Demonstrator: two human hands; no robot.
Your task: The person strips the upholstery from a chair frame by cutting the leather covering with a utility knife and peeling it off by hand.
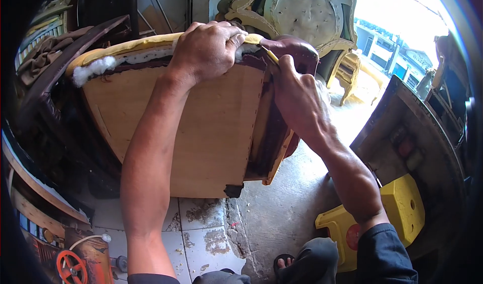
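Upholstered furniture piece with a flat tan wooden panel (201, 133) is observed at the centre, extending toward 11 o'clock. Along its upper edge, a padded yellow fabric strip (123, 48) is seen, with fluffy white wadding (94, 70) exposed beneath it at 10 o'clock. The strip is gripped near 12 o'clock by the left hand (207, 50); its fingers are curled together and clamped on the strip. A slim tool with a yellow handle (272, 57) is held in the right hand (302, 95), toward 1 o'clock; its fingers are closed on the handle, and the tip is directed up and left to the strip's end, beside a rounded maroon covering (300, 50). A round, cream tufted chair back (304, 10) is noted at 1 o'clock, a yellow plastic stool (402, 208) at 4 o'clock, and a red spoked wheel (71, 267) at 8 o'clock.
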